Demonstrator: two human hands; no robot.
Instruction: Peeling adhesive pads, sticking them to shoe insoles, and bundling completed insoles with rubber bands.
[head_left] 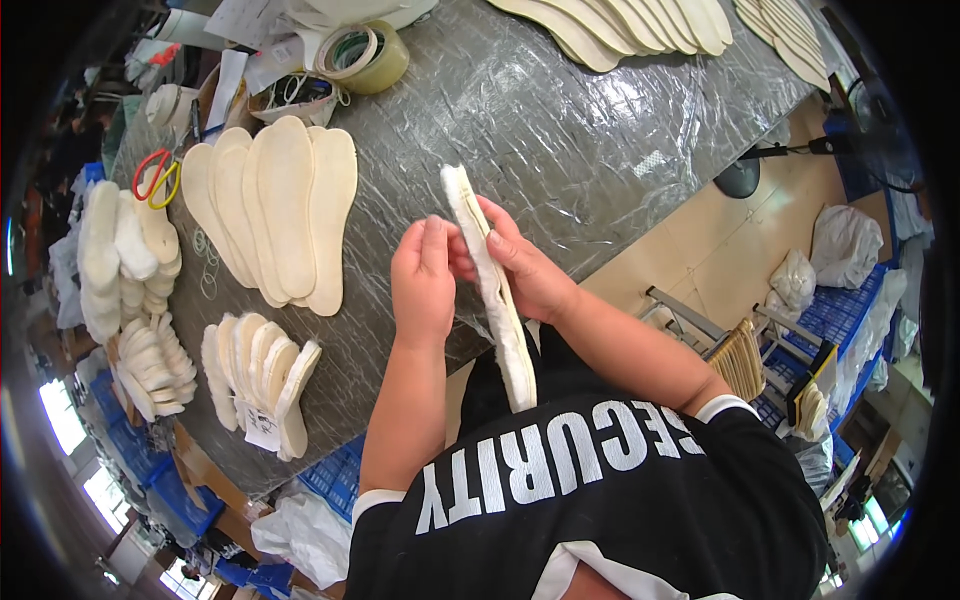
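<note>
In front of my body I hold a pair of fleece-lined insoles (497, 300), or one thick insole, edge-on and upright; I cannot tell how many layers. White pile shows on its left side and a cream layer on its right. My right hand (530, 275) grips it around the middle, thumb along the edge. On its fluffy side is my left hand (427, 275), closed, with thumb and forefinger pressed together; whatever they pinch is too small to make out. Its other fingertips reach the insole, partly hidden behind it.
Cream insoles (280, 215) lie fanned on the grey plastic-covered table (420, 130). Fleece insole bundles (258, 365) stand at the left, near scissors (158, 180). Tape rolls (365, 57) are at the back left. More insoles (620, 25) lie along the far edge. A metal-framed stool (735, 360) stands right.
</note>
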